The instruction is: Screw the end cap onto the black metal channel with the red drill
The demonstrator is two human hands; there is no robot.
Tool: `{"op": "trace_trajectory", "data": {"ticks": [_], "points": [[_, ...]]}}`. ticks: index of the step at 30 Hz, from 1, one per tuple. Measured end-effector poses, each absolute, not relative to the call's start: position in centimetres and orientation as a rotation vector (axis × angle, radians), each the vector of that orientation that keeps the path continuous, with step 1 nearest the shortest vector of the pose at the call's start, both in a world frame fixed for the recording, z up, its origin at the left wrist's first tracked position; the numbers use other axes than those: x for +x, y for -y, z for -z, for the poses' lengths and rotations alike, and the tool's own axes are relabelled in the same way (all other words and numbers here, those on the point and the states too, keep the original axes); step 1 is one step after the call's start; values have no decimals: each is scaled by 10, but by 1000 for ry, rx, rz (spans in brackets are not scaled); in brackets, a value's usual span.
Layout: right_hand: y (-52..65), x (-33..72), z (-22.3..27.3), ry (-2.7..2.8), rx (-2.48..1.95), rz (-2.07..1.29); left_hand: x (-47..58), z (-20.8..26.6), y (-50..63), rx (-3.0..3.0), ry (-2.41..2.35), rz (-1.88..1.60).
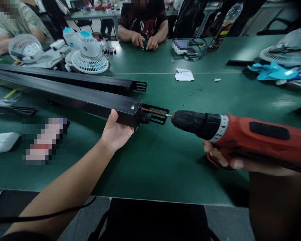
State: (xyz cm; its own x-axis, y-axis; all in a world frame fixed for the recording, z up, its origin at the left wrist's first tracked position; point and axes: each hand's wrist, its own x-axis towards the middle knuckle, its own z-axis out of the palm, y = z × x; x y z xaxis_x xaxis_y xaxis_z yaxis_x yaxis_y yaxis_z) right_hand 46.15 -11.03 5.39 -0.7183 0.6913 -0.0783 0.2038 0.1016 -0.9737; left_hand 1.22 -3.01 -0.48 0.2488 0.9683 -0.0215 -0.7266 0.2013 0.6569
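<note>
My left hand grips the near end of a long black metal channel that lies across the green table, thumb up on its side. A black slotted bracket sticks out of that end. My right hand holds a red and black electric screwdriver level, its fingers under the body at the trigger. The screwdriver's thin bit reaches into the bracket at the channel's end.
A second black channel lies just behind the first. White desk fans stand at the back left, a blue fan blade at the right. Paper scraps lie mid-table. Two people sit across the table, one with hands on it.
</note>
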Motion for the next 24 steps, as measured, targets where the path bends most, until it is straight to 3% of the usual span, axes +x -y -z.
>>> {"op": "trace_trajectory", "data": {"ticks": [24], "points": [[108, 455, -60, 1978, -840, -1646, 14, 9, 29, 600, -484, -1261]]}}
